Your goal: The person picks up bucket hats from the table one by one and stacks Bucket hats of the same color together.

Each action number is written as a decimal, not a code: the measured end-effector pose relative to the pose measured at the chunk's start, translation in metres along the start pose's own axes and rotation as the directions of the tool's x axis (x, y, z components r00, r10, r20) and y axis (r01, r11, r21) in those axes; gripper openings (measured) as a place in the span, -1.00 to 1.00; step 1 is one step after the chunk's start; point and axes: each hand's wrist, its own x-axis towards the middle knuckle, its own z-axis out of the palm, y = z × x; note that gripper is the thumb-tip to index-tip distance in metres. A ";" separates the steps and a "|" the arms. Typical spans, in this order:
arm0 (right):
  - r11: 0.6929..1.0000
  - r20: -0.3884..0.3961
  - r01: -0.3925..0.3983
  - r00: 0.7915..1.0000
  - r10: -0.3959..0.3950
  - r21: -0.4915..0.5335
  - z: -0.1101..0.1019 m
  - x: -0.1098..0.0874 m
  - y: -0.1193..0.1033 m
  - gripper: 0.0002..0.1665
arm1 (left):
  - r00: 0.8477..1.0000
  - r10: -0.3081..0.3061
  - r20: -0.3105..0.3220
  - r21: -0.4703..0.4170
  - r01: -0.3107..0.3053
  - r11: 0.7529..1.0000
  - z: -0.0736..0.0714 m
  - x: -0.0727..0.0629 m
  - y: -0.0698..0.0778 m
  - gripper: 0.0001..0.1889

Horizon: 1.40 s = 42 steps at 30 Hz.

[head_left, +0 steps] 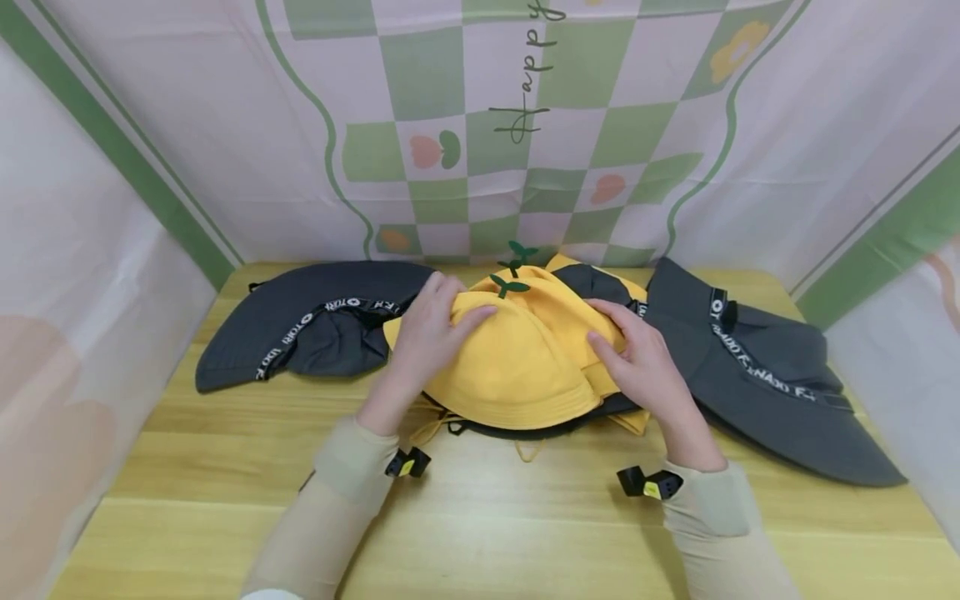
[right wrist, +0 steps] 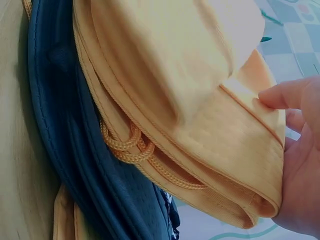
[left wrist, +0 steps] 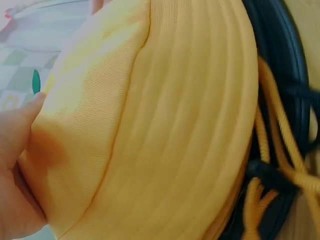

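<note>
A yellow bucket hat [head_left: 510,358] with a green sprout on its crown lies in the middle of a pile of hats. My left hand [head_left: 430,333] grips its left side, thumb over the crown; the left wrist view shows its stitched brim [left wrist: 190,120]. Behind it sits another yellow hat [head_left: 558,304], also with a sprout. My right hand [head_left: 643,354] pinches the right edge of the yellow fabric, thumb on top and fingers partly hidden behind the folded brim [right wrist: 235,135]. A dark brim [right wrist: 55,100] shows beneath the yellow hats.
Dark grey wide-brimmed hats with white-lettered bands lie on both sides, one at the left [head_left: 300,325] and one at the right [head_left: 780,375]. Yellow drawstrings [head_left: 427,429] trail onto the wooden table [head_left: 480,533]. A patterned cloth [head_left: 517,167] hangs behind.
</note>
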 end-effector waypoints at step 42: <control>0.987 0.091 0.112 0.991 -0.102 -0.118 0.005 -0.001 -0.010 -0.36 | 0.898 -0.131 0.421 -0.045 0.165 0.985 -0.009 0.007 -0.043 0.14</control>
